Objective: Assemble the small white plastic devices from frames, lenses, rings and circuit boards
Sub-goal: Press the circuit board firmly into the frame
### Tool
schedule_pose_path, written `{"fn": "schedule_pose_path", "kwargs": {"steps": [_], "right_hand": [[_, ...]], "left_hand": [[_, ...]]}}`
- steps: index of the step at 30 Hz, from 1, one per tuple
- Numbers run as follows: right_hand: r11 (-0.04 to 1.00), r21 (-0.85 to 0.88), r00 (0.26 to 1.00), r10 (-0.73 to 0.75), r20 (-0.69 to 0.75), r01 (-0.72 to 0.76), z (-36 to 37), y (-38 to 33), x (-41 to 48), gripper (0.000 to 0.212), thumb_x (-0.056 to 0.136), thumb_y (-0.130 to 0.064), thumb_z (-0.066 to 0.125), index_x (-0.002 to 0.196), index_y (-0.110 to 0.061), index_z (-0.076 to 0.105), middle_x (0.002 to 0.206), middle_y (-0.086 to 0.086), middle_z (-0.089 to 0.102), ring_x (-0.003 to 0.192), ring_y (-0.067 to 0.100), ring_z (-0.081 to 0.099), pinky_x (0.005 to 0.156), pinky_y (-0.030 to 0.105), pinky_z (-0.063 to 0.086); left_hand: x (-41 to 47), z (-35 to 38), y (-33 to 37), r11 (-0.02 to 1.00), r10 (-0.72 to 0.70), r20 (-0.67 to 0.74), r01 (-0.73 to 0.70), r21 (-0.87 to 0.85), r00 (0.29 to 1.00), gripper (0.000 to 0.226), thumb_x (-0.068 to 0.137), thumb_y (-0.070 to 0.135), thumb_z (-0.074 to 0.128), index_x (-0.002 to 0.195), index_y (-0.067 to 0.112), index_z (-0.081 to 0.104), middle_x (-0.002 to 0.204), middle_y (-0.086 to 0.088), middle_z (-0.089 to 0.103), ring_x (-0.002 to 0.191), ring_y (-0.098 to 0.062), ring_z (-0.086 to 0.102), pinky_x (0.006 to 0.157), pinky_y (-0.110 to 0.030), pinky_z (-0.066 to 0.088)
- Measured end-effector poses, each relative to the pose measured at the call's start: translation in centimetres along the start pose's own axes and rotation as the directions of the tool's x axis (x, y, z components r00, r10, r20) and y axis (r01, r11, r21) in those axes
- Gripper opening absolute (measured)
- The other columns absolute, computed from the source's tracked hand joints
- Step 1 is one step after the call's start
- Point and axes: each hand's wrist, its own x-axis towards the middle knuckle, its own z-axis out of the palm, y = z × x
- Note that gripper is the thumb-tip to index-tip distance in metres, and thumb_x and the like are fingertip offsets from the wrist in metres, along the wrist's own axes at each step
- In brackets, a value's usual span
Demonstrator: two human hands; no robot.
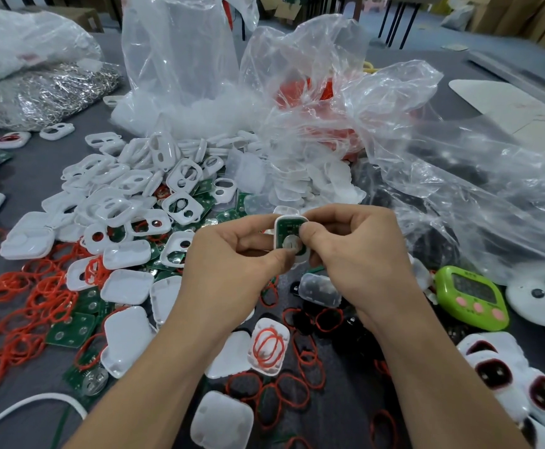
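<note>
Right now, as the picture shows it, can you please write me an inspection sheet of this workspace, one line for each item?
Surface: grey table, mostly covered with parts.
Job's things: half-built device, green board showing, held above the table; white frames heaped; red rings scattered; circuit boards loose; finished devices at near right.
Clutter: clear plastic bags; green timer; bag of metal rings.
Hands: left hand and right hand both pinch the half-built device.
Cables: one white cord at near left.
Surroundings: cardboard boxes behind the table.
</note>
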Motion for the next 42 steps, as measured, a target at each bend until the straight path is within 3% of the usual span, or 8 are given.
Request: {"fn": "schedule_pose_path", "kwargs": {"steps": [7,14,18,23,27,32,36,42], "right_hand": [[1.000,0.006,1.000,-0.003,0.009,0.003,0.1,0.1,0.0,0.006,0.081,-0.023,0.078,0.083,-0.027,0.082,0.070,-0.005,0.077,0.061,0.013,0.072,0.067,0.037,0.060],[1.000,0.006,1.000,-0.012,0.013,0.012,0.3,0.0,-0.2,0.004,0.077,-0.023,0.079,0.079,-0.026,0.081,0.069,-0.005,0.076,0.063,0.015,0.073,0.068,0.040,0.062],[0.989,0.137,0.988,0.043,0.150,-0.063,0.1,-0.4,-0.2,0.004,0.081,-0.017,0.081,0.082,-0.021,0.081,0.069,0.002,0.075,0.056,0.015,0.065,0.058,0.028,0.053],[0.996,0.077,0.998,0.029,0.059,-0.034,0.5,-0.4,-0.4,0.004,0.073,-0.025,0.080,0.076,-0.027,0.080,0.068,0.004,0.076,0.066,0.032,0.073,0.070,0.053,0.063],[0.999,0.044,0.999,0.031,-0.013,-0.030,0.8,-0.2,-0.4,0.010,0.065,-0.033,0.076,0.073,-0.038,0.080,0.063,-0.004,0.074,0.059,0.018,0.072,0.069,0.045,0.064],[0.994,0.074,0.996,0.073,0.047,-0.077,0.7,-0.1,-0.2,0.006,0.082,-0.019,0.079,0.078,-0.024,0.081,0.065,0.004,0.075,0.057,0.019,0.068,0.065,0.040,0.059],[0.999,0.041,0.998,0.011,0.058,-0.014,0.6,-0.3,-0.5,0.011,0.082,-0.020,0.081,0.080,-0.031,0.080,0.067,0.000,0.076,0.061,0.020,0.073,0.067,0.043,0.064],[0.996,-0.009,0.995,-0.087,0.057,0.088,1.0,-0.2,-1.0,0.015,0.083,-0.021,0.081,0.074,-0.032,0.079,0.069,-0.014,0.076,0.065,0.006,0.073,0.064,0.028,0.057]], "left_hand": [[0.0,0.1,-0.2,0.999,-0.030,0.009,0.030,-0.010,1.000,0.033,0.085,0.003,0.080,0.103,0.030,0.082,0.084,-0.005,0.080,0.087,-0.033,0.076,0.085,-0.042,0.059],[0.4,0.1,-0.5,0.998,-0.052,-0.019,0.051,-0.021,0.998,0.026,0.081,0.005,0.083,0.100,0.023,0.083,0.084,-0.005,0.080,0.080,-0.022,0.079,0.076,-0.031,0.060],[0.4,-0.3,-0.3,1.000,-0.021,-0.039,0.020,-0.015,0.999,0.029,0.080,0.003,0.083,0.095,0.029,0.084,0.079,-0.004,0.080,0.072,-0.018,0.077,0.066,-0.020,0.057],[0.3,-0.1,-0.5,0.997,0.019,-0.036,-0.016,0.074,0.999,0.037,0.079,0.004,0.085,0.093,0.038,0.083,0.078,0.000,0.080,0.073,-0.019,0.078,0.078,-0.036,0.061],[0.2,0.0,-0.7,0.994,0.041,-0.030,-0.038,0.107,0.999,0.037,0.080,0.010,0.086,0.092,0.045,0.081,0.075,0.003,0.079,0.070,-0.015,0.077,0.069,-0.028,0.060],[0.4,0.2,-0.7,0.997,0.008,-0.077,-0.002,0.074,0.997,0.024,0.087,0.019,0.079,0.094,0.042,0.082,0.078,-0.004,0.079,0.079,-0.036,0.075,0.079,-0.051,0.062],[0.5,0.2,-0.2,0.995,0.001,-0.145,0.014,0.097,0.989,0.023,0.088,0.020,0.072,0.085,0.040,0.083,0.079,-0.017,0.077,0.074,-0.046,0.070,0.075,-0.064,0.057],[0.6,-0.2,0.0,0.964,0.122,-0.192,-0.070,0.256,0.974,0.028,0.086,0.019,0.076,0.085,0.047,0.081,0.065,-0.005,0.075,0.072,-0.044,0.069,0.062,-0.060,0.058]]}}
